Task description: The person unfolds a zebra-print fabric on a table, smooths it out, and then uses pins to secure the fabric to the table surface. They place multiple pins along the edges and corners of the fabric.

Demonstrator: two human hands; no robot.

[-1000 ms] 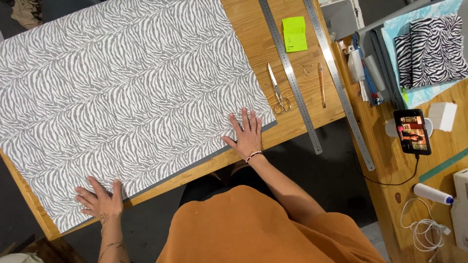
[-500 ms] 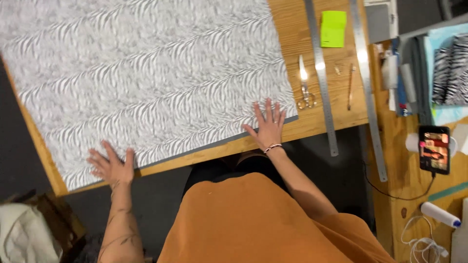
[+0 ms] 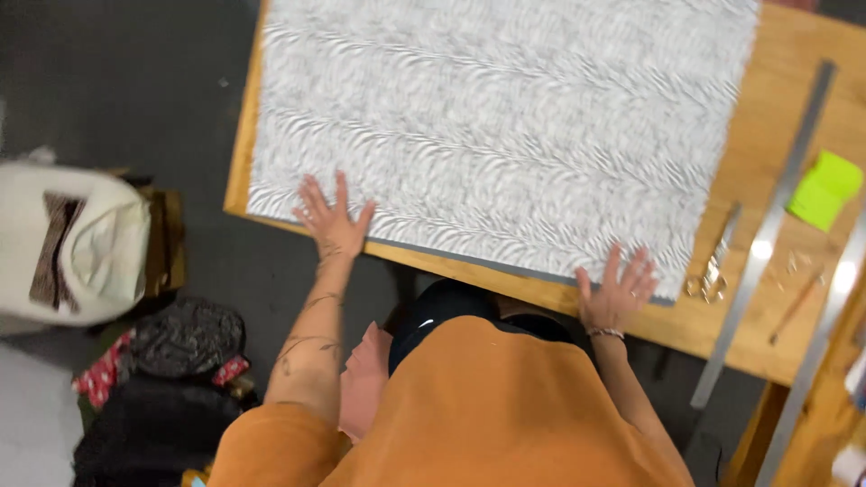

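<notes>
Both hands, left (image 3: 332,221) and right (image 3: 618,290), lie flat with fingers spread, grasping nothing, on the near edge of the grey zebra-print fabric sheet (image 3: 505,126) covering the wooden counter (image 3: 767,180), beside metal scissors (image 3: 713,271) and a long steel ruler (image 3: 767,234).

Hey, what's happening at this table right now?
A person in an orange top presses both hands flat on a zebra-print fabric spread over a wooden table. The left hand and right hand sit along its near edge, fingers spread. Scissors, a metal ruler and a green notepad lie to the right.
</notes>
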